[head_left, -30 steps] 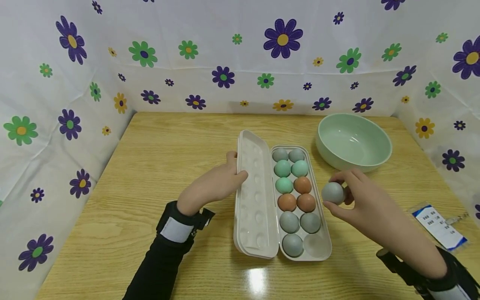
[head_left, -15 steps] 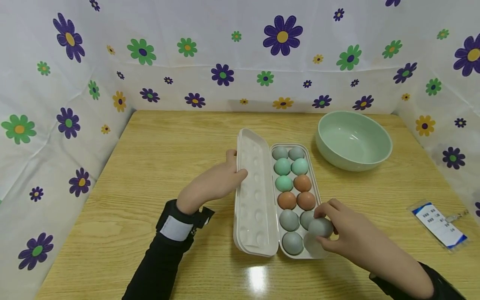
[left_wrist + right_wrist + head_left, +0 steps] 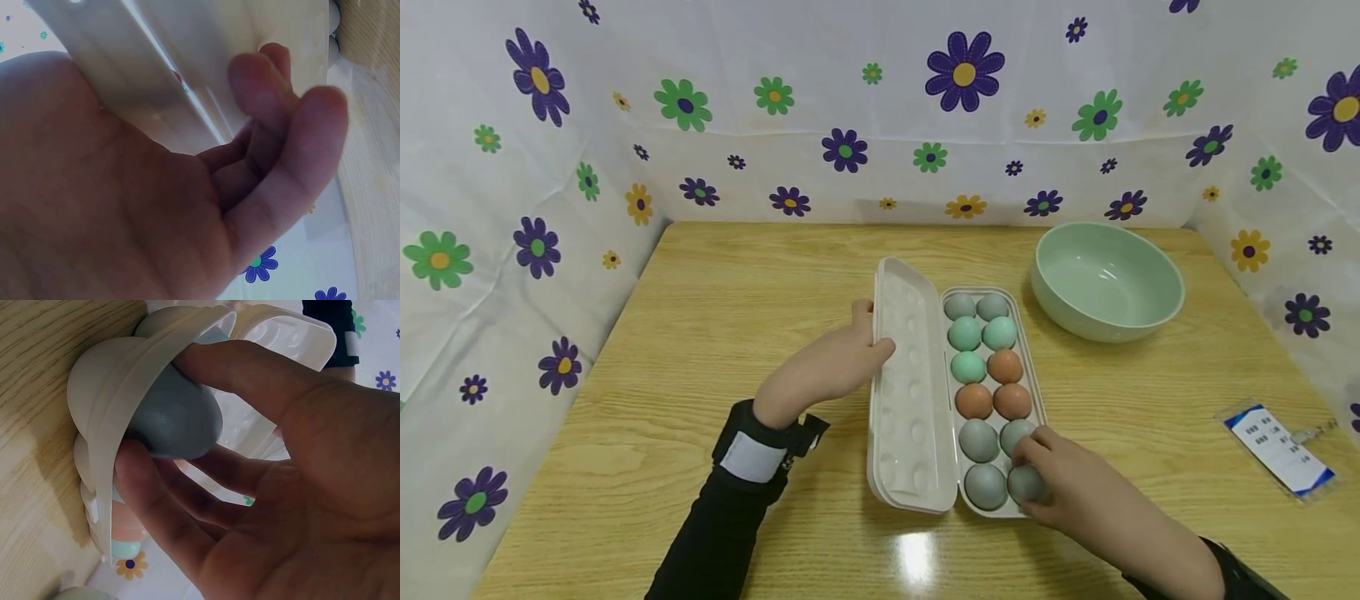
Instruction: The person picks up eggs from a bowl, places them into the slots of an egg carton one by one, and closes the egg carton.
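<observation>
In the head view an egg carton (image 3: 1036, 392) stands with its lid (image 3: 913, 400) raised. Eggs in grey, mint green and brown sit in its cups. My left hand (image 3: 827, 362) grips the lid's left edge, thumb over the rim and the other fingers behind it. Down at the front right cup, my right hand (image 3: 1082, 487) pinches a grey egg (image 3: 1027, 485). In the right wrist view that egg (image 3: 178, 415) sits within the cup, thumb and fingers still around it. Part of the carton's right rim is hidden under this hand.
A pale green bowl (image 3: 1105, 283) stands behind the carton to the right. A badge with a clip (image 3: 1279, 450) lies on the wooden table (image 3: 715, 283) at the right. Flowered cloth (image 3: 865, 108) hangs along the back and sides.
My right hand has brought the grey egg from beside the carton, toward me and left, down into the front right cup. My left hand has stayed on the lid.
</observation>
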Motion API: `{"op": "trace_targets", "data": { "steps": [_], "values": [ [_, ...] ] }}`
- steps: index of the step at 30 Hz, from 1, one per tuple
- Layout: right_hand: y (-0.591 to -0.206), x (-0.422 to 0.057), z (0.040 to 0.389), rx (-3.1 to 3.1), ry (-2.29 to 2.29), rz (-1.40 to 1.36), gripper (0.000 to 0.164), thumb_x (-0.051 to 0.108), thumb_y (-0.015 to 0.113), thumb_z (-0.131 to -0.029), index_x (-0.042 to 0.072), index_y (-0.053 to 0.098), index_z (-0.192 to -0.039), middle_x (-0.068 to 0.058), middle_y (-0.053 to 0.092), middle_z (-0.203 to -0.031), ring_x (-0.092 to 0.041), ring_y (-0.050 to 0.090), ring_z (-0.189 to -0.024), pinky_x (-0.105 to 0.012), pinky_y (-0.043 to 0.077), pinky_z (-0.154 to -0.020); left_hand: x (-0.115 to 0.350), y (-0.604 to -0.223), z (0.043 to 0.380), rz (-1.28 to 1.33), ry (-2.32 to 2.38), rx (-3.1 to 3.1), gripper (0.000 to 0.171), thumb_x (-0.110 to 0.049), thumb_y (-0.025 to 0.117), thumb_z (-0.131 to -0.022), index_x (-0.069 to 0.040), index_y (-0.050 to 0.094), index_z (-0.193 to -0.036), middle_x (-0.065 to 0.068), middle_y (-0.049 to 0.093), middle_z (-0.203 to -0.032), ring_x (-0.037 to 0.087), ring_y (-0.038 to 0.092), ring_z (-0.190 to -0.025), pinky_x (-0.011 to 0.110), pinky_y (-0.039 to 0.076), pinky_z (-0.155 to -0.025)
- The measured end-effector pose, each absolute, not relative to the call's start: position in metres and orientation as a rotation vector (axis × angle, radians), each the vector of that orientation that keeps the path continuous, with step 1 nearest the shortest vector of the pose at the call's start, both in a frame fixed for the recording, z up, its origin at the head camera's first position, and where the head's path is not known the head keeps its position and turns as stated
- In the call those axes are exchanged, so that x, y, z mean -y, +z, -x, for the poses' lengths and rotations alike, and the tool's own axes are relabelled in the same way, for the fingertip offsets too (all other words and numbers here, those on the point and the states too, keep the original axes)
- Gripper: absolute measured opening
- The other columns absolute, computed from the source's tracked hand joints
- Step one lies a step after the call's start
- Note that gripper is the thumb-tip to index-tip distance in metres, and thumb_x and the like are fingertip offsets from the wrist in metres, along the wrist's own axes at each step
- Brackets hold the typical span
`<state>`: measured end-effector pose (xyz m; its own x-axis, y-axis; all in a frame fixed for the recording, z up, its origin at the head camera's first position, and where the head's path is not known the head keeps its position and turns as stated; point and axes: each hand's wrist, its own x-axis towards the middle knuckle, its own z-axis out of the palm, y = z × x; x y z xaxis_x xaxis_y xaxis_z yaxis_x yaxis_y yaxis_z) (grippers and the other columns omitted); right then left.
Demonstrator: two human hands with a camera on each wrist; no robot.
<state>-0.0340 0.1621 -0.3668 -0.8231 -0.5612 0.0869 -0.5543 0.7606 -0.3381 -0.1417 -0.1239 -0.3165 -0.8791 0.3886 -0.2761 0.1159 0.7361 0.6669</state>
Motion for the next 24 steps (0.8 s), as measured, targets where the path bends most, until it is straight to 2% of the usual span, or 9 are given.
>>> {"op": "trace_targets", "data": {
  "steps": [11,21,24],
  "values": [
    [-0.3671,-0.1627,0.0349,-2.907,-0.518,0.904,0.039,0.015,0.081,-0.062,0.017,0.054,-0.091,0.008,0.045,-0.086,-0.006,0.047,-0.073,-0.029,0.046,-0.063,0.1244,-0.3192,0.1431,-0.390,0.930,-2.551,0.067,-0.036,0.032,-0.094,-0.002,-0.001,-0.142,0.010,0.058,-0.083,0.019,0.054,-0.066,0.033,0.044,-0.059],
    [-0.3685,-0.1632,0.0354,-2.907,-0.514,0.899,0.039,0.015,0.080,-0.061,0.015,0.055,-0.091,0.006,0.047,-0.088,-0.008,0.049,-0.075,-0.030,0.047,-0.064,0.1239,-0.3183,0.1428,-0.373,0.919,-2.548,0.067,-0.036,0.032,-0.094,-0.003,-0.001,-0.142,0.008,0.053,-0.076,0.019,0.050,-0.058,0.033,0.037,-0.052],
    [-0.3683,-0.1630,0.0354,-2.901,-0.515,0.884,0.039,0.014,0.080,-0.061,0.015,0.055,-0.091,0.006,0.046,-0.087,-0.008,0.049,-0.075,-0.030,0.047,-0.064,0.1236,-0.3185,0.1430,-0.372,0.925,-2.548,0.067,-0.036,0.033,-0.094,-0.003,0.000,-0.142,0.008,0.054,-0.076,0.019,0.050,-0.058,0.032,0.038,-0.052]
  ]
}}
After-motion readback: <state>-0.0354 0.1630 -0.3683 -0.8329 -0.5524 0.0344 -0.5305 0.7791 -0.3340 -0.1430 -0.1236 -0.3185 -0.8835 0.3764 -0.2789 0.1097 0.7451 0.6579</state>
